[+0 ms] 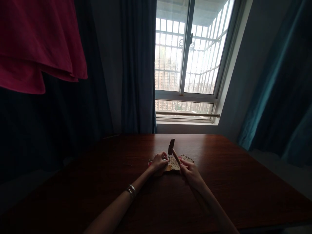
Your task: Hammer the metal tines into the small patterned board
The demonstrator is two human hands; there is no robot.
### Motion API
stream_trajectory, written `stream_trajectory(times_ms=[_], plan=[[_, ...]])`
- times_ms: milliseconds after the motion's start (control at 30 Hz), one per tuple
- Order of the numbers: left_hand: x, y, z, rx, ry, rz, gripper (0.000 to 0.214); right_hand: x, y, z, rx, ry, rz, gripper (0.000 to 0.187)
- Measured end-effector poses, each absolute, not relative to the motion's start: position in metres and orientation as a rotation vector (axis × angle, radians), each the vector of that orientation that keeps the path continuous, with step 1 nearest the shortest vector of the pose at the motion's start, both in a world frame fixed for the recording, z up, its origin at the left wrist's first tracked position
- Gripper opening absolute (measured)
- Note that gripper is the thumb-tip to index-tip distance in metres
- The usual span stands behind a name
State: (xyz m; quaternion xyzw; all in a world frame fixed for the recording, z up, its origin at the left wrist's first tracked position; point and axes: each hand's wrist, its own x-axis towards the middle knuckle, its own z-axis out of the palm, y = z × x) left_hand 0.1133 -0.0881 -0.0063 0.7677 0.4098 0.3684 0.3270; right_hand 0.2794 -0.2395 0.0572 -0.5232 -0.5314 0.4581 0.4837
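My right hand (190,171) is closed around the wooden handle of a small hammer (175,156). The hammer's dark head is raised, above and just right of my left fingertips. My left hand (159,162) is pinched at a thin upright nail (169,159), seen only as a fine dark line. Under both hands lies a pale, flat board (174,165) with an uneven edge and many small dark dots. Reddish patches show at its left end and near the top. My hands hide parts of the board.
The board lies on a glossy brown wooden table (136,146). Some tiny thin pieces (128,164) lie left of my left hand. A barred window (185,65) and blue curtains (138,65) stand behind. Pink cloth (41,45) hangs at upper left.
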Motion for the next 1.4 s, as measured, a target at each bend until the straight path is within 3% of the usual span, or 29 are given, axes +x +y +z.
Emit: stream_trajectory(times_ms=[333,933,1400], plan=[[0.117,-0.083,-0.011,1.849,0.991,0.933,0.044,0.28,-0.239,0.052,-1.278,-1.335,1.097,0.057],[0.117,-0.079,-0.016,1.964,1.037,0.958,0.023,0.277,-0.241,0.06,-1.312,-1.316,1.089,0.06],[0.118,-0.073,-0.02,1.917,1.057,0.937,0.028,0.279,-0.241,0.063,-1.329,-1.29,1.078,0.058]])
